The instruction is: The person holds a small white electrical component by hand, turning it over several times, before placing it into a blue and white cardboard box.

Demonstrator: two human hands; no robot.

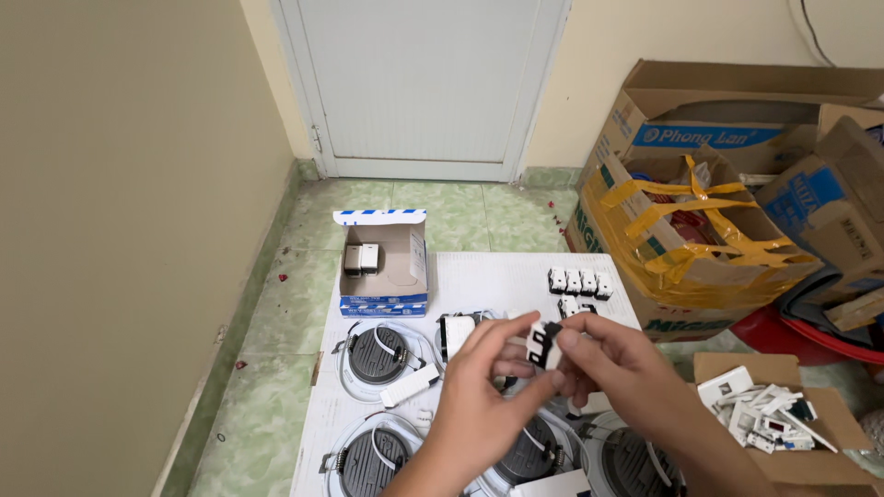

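Switch module [543, 344], small and white, was pinched between both hands, left hand [479, 405] and right hand [619, 368], above the white board [497, 276]. Five like modules [580, 282] lay in a row beyond; two, perhaps the same kind, sat in the open box [385, 267].

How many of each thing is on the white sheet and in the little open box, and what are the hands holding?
Small white switch parts in a row on the white sheet: 4
Switch parts in the small open box: 2
Switch part held by the left hand and right hand: 1
Round lamps at least partly in view: 4
Total: 11
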